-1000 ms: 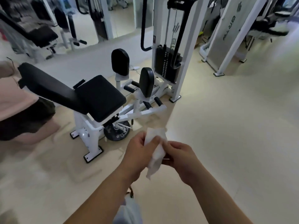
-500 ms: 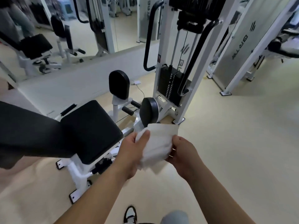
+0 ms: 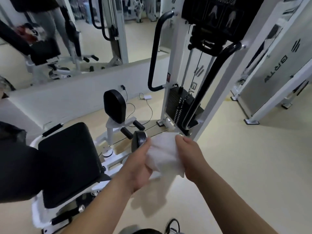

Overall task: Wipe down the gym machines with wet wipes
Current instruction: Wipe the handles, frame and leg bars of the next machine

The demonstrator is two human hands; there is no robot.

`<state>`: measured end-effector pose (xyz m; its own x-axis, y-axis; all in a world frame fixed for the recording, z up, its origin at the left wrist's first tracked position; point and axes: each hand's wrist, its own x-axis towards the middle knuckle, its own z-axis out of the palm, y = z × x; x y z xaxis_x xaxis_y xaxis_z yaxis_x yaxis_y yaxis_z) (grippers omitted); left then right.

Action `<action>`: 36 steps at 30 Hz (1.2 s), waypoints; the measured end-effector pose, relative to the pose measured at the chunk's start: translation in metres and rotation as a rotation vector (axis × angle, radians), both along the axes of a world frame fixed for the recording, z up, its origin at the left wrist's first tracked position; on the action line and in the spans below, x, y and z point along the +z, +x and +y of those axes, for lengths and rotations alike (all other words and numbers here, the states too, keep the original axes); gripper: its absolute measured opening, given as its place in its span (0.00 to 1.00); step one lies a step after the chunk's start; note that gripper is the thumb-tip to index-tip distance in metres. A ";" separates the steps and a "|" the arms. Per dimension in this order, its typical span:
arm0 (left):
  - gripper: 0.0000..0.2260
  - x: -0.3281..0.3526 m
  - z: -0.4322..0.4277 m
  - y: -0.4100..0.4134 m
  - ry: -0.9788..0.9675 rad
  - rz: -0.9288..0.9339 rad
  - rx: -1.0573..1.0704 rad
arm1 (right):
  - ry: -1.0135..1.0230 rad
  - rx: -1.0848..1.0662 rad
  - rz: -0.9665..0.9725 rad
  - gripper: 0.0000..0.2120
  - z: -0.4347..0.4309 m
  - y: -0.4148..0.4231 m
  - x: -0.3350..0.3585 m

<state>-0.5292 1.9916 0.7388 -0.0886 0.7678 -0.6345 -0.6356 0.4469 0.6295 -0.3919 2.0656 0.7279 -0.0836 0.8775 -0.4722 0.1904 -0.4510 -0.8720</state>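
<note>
Both hands hold a white wet wipe (image 3: 162, 154) above the floor: left hand (image 3: 136, 168) grips its left edge, right hand (image 3: 190, 159) its right (wipe bunched, partly spread). Gym machine (image 3: 173, 92) ahead; black seat pad (image 3: 67, 159) at left, white frame.

White wipe (image 3: 163, 154), black seat pad (image 3: 67, 159)

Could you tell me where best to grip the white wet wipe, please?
Probably the bunched middle, from the left: the left hand wraps the crumpled white wet wipe there, the right hand only pinches its right edge, and a corner hangs loose.
</note>
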 end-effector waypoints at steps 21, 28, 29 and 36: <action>0.22 0.020 0.334 -0.064 0.106 0.305 0.324 | 0.633 0.652 -0.712 0.20 0.360 -0.077 0.071; 0.17 0.046 0.433 -0.079 0.093 0.292 0.395 | 0.561 0.927 -0.786 0.15 0.473 -0.131 0.103; 0.16 0.052 0.446 -0.083 0.088 0.287 0.399 | 0.587 0.959 -0.795 0.14 0.490 -0.138 0.111; 0.06 0.096 0.539 -0.103 0.137 0.336 0.486 | 0.968 0.999 -0.936 0.18 0.607 -0.170 0.166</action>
